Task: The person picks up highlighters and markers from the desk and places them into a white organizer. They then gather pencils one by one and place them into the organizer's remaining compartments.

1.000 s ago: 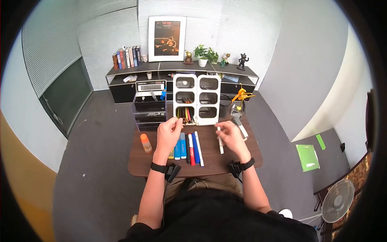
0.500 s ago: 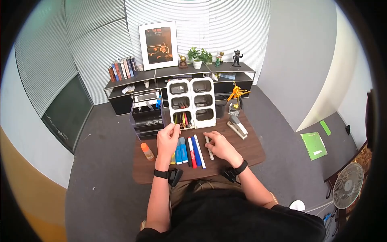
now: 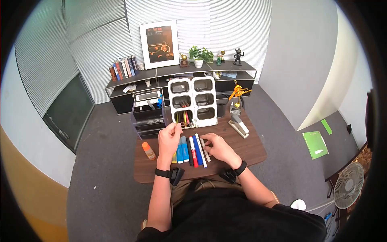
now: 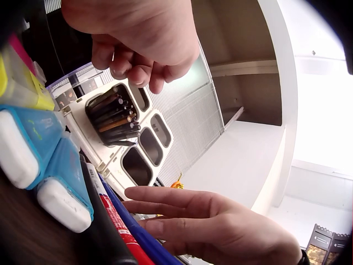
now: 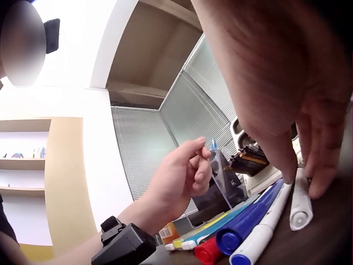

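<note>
My right hand (image 3: 219,148) grips a white marker (image 5: 300,207) between thumb and fingers, low over the table. This marker lies at the right end of a row, close beside a white marker with a blue end (image 5: 262,237). Leftward in the row come a blue marker (image 3: 197,152), a red marker (image 3: 194,151), a black marker (image 3: 190,158), blue highlighters (image 3: 185,150) and a yellow highlighter (image 3: 174,159). My left hand (image 3: 168,142), fingers loosely curled and holding nothing, hovers over the highlighters, in front of the white organizer (image 3: 193,105).
Pencils (image 3: 184,118) stand in the organizer's lower left compartment. A clear drawer box (image 3: 141,121) is left of it. A glue bottle (image 3: 148,151) stands at the table's left; a stapler (image 3: 239,126) and a yellow ornament (image 3: 236,105) are at the right.
My right hand has carried the white marker left, up against the row's right end. My left hand has stayed nearly in place above the highlighters. The head view has shifted slightly.
</note>
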{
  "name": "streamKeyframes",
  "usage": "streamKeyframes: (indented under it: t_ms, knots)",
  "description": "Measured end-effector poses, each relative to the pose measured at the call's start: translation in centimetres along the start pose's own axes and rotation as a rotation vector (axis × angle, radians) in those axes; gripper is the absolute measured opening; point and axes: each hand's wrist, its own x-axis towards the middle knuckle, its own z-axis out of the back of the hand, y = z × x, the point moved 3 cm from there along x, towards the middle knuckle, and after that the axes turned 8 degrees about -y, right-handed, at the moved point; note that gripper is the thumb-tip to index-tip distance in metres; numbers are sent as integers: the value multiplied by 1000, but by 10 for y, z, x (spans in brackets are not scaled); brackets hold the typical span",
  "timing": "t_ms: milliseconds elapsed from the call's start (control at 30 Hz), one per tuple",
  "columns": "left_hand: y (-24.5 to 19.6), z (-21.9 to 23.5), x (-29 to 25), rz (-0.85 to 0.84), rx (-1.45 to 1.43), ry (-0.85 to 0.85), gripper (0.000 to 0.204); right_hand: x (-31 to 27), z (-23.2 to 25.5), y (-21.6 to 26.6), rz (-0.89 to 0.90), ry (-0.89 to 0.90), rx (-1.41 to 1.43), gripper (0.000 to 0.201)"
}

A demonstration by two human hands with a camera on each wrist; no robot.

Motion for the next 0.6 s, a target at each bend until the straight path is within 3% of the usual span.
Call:
streamKeyframes:
  t_ms: [267, 333, 367, 533, 600]
  knots:
    - [3, 1, -1, 11, 24, 6, 37, -1, -3, 3, -70, -18, 178, 45]
    - [0, 1, -2, 8, 23, 0, 37, 2, 5, 7, -157, -34, 181, 41]
    - [-1, 1, -1, -1, 19, -8, 37, 9, 12, 8, -15, -117, 55, 37]
    - [-1, 1, 0, -13, 24, -18, 37, 53, 53, 26, 239, -357, -201, 34]
    - [0, 2, -1, -29, 45, -19, 37, 76, 59, 35, 276, -376, -245, 38]
